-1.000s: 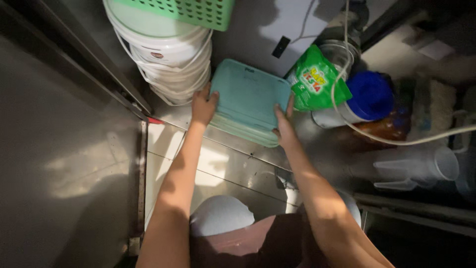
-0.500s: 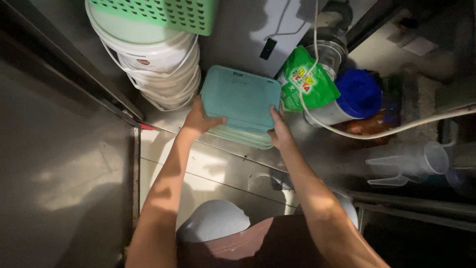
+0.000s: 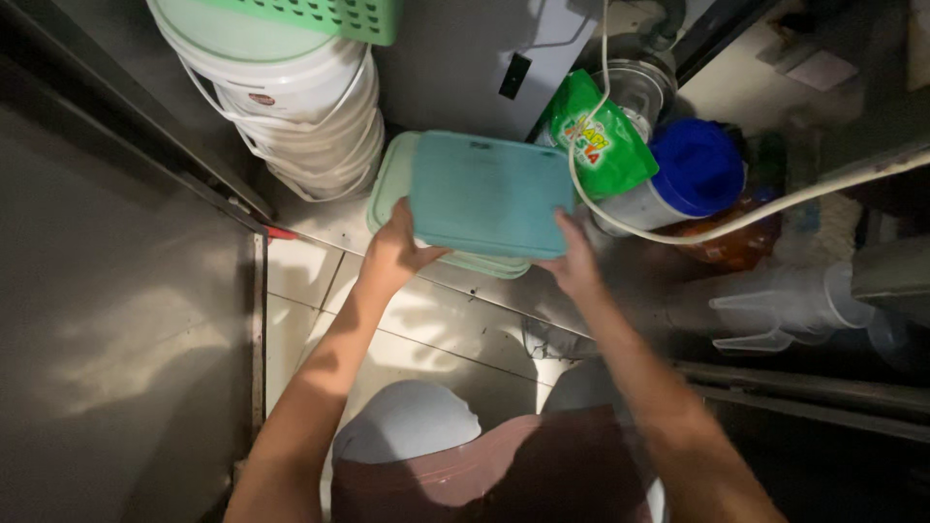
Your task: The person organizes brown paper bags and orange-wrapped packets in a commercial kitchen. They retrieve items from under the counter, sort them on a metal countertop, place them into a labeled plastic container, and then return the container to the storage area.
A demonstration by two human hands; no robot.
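Note:
I hold a teal rectangular plastic lid or tray [image 3: 489,192] with both hands. My left hand [image 3: 395,254] grips its near left corner, and my right hand [image 3: 573,263] grips its near right corner. Under it lies a lighter green tray [image 3: 389,184] of the same shape, resting on the tiled floor [image 3: 441,320]. The top tray sits shifted a little to the right of the lower one.
A stack of white buckets [image 3: 291,107] with a green basket [image 3: 329,15] on top stands at the left. A green pouch [image 3: 599,145], a blue-lidded jar [image 3: 690,172], a white hose [image 3: 775,208] and clear plastic jugs [image 3: 785,308] crowd the right. A metal cabinet wall [image 3: 107,320] runs along the left.
The view has moved closer to the trays. My hands have shifted along the near edge, and the top teal tray has slid slightly right off the lower one.

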